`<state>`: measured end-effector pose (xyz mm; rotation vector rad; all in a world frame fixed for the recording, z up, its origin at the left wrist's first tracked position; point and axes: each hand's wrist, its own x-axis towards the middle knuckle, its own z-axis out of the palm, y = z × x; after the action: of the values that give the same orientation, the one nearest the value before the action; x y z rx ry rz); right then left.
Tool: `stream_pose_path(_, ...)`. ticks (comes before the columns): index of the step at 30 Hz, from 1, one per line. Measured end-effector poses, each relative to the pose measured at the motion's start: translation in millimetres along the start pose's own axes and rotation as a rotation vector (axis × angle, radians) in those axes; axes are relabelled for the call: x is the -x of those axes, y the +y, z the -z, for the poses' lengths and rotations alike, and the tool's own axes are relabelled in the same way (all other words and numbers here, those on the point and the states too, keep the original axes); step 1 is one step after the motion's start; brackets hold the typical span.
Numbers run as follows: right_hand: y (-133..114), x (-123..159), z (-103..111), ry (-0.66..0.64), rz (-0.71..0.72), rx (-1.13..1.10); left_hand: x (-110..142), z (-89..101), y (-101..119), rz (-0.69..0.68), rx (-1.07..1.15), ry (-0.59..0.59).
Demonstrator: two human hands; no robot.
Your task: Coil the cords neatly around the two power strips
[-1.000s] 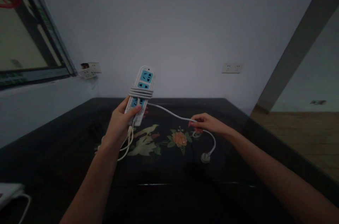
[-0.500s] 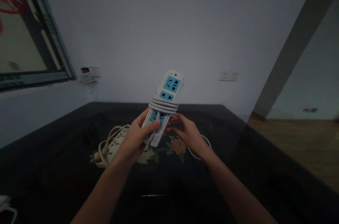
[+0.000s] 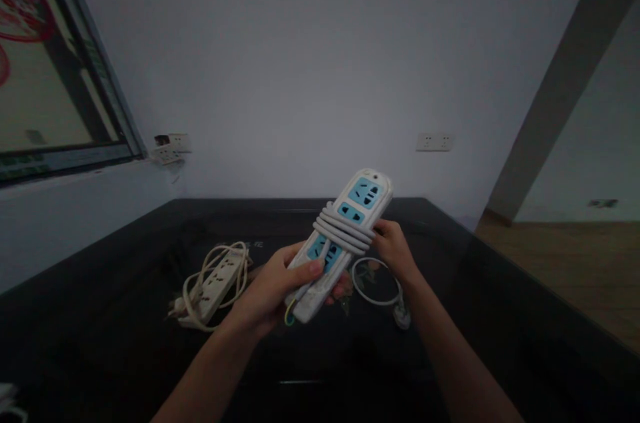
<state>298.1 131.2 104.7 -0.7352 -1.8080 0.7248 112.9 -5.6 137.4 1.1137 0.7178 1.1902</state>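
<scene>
- Wht pwr strip w/ blue sockets: held up over blk table, approx. mid-view; long axis on a diagonal, holed end up & R, pointing away; other end down & L, toward wearer, yel/grn wire sticking out there.
- Wht cord wound several turns crosswise round strip's middle.
- L hand: closed round lower part, thumb flat on face by lower socket, fingers curled underneath.
- R hand: fingers bent in behind strip's R edge, next to the turns; tips hidden by strip, so can't tell how far closed or if on cord.
- Cord's free loop sits below R hand, plug just beside R forearm.
- 2nd strip, off-wht, on table L of L hand, own cord looped over it.
- Floral print on tabletop, partly blocked by pwr strip & hands.
- Wall outlets at back, R side.
</scene>
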Motion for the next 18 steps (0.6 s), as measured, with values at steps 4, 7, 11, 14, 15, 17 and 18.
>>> stream_pose_path(4,12,-2,11,-0.063,-0.002,-0.079,3,-4.4,0,0.028,-0.006,-0.034)
stream_pose_path(7,16,-3,16,-0.056,-0.002,-0.092,2,-5.9,-1,0.051,-0.029,-0.04)
stream_pose_path(11,15,-3,16,-0.086,-0.014,-0.074,1,-5.6,0,0.043,-0.07,-0.025)
stream_pose_path(14,4,-2,12,-0.169,-0.032,-0.044,2,1.5,7,-0.034,-0.113,0.079)
stream_pose_path(15,-2,-2,11,-0.21,-0.038,-0.024,2,5.9,10,-0.068,-0.129,0.143)
stream_pose_path(17,-14,-2,10,-0.298,-0.056,0.039,0,17.2,15,-0.125,-0.164,0.285)
stream_pose_path(18,-19,-1,9,-0.338,-0.065,0.077,-1,23.6,17,-0.148,-0.185,0.352)
